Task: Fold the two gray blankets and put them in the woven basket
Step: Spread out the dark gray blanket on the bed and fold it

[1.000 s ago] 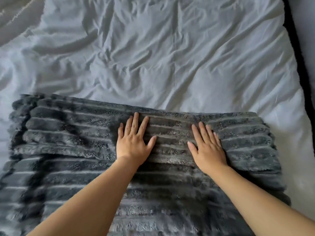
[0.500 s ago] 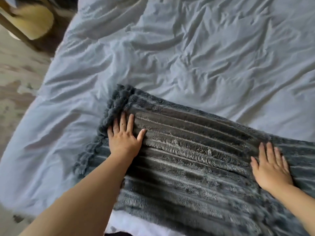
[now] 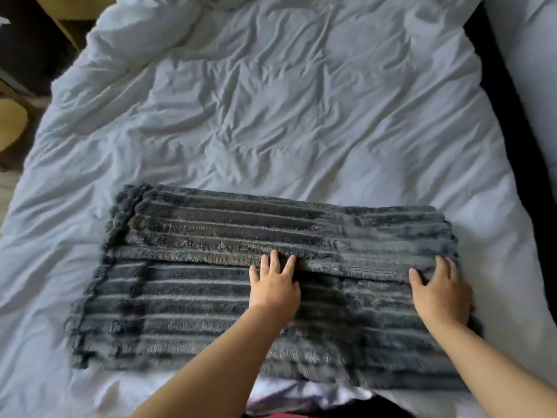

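One dark gray ribbed plush blanket (image 3: 211, 297) lies partly folded on the bed, its far half doubled over toward me into a long strip. My left hand (image 3: 275, 286) rests flat near the middle of the blanket, fingers spread at the edge of the folded layer. At the blanket's right end my right hand (image 3: 441, 292) lies flat with its fingers straight, also at that fold edge. I see no second blanket and no woven basket.
A wrinkled white duvet (image 3: 271, 116) covers the bed around the blanket. A dark gap (image 3: 506, 116) runs down the bed's right side. On the left, past the bed's edge, are a yellow object (image 3: 12, 122) and dark furniture (image 3: 33, 46).
My left hand slid from the blanket's left end back to its middle. My right hand moved out to the right end. The view swung back from the left to centre.
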The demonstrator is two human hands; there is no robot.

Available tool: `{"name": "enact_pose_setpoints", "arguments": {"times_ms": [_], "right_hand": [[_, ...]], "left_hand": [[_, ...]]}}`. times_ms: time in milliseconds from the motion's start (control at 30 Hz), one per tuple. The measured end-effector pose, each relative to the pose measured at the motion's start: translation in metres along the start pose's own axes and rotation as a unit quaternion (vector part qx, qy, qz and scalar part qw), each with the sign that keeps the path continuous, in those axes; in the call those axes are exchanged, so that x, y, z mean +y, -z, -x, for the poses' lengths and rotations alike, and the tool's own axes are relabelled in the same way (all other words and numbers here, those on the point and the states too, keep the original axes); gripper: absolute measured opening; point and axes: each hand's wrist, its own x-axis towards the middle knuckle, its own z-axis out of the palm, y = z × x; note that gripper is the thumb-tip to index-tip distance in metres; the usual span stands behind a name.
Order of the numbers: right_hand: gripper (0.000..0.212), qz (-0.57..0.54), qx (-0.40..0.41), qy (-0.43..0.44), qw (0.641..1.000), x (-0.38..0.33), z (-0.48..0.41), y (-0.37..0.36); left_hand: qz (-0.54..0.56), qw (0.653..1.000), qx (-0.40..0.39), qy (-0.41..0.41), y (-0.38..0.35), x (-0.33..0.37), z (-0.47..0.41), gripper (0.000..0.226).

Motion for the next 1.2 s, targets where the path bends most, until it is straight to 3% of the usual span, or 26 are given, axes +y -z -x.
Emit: {"name": "enact_pose_setpoints", "arguments": {"times_ms": [67,100,167,233,367,500,600,700,867,1067,1100,1200], "right_hand": [[0.084,-0.104,-0.046,-0.142,0.983,0.025,-0.003,0.007],[0.091,-0.171,-0.097,-0.212,0.957,0.034,-0.006,0.009],[0.093,-0.302,-0.244,-0.298,0.872,0.047,-0.009,0.012],[0.09,-0.341,-0.356,-0.305,0.815,0.057,-0.013,0.014],[0.088,-0.352,-0.389,-0.288,0.802,0.074,-0.031,0.009],[0.044,-0.365,-0.424,-0.252,0.79,0.079,-0.039,0.01],[0.029,-0.401,-0.457,-0.232,0.759,0.079,-0.039,0.022],[0.019,-0.432,-0.466,-0.171,0.753,0.058,-0.031,0.046],[0.009,-0.432,-0.379,-0.05,0.817,-0.011,0.005,0.082],[0.05,-0.398,-0.373,0.064,0.836,-0.123,0.068,0.097],[0.054,-0.365,-0.371,0.086,0.85,-0.143,0.076,0.092],[0.09,-0.229,-0.423,0.113,0.869,-0.206,0.105,0.072]], "left_hand": [[-0.011,1.0,-0.016,-0.015,-0.01,0.03,0.007,0.061],[-0.015,0.999,-0.021,-0.02,-0.014,0.043,0.01,0.062],[-0.018,0.999,-0.023,-0.027,-0.022,0.065,0.014,0.061],[-0.016,0.999,-0.018,-0.037,-0.027,0.083,0.017,0.06],[0.019,0.997,0.017,-0.078,-0.031,0.114,0.017,0.061],[0.089,0.989,0.013,-0.117,-0.036,0.141,0.001,0.063],[0.203,0.975,-0.058,-0.065,-0.037,0.16,-0.01,0.059],[0.391,0.919,-0.041,0.003,-0.036,0.165,-0.011,0.051],[0.579,0.813,-0.04,0.051,-0.024,0.135,0.002,0.048],[0.799,0.589,-0.109,0.044,0.001,0.054,0.032,0.039],[0.813,0.569,-0.111,0.05,0.005,0.038,0.038,0.04],[0.82,0.555,-0.061,0.124,0.015,-0.02,0.052,0.029]]}}
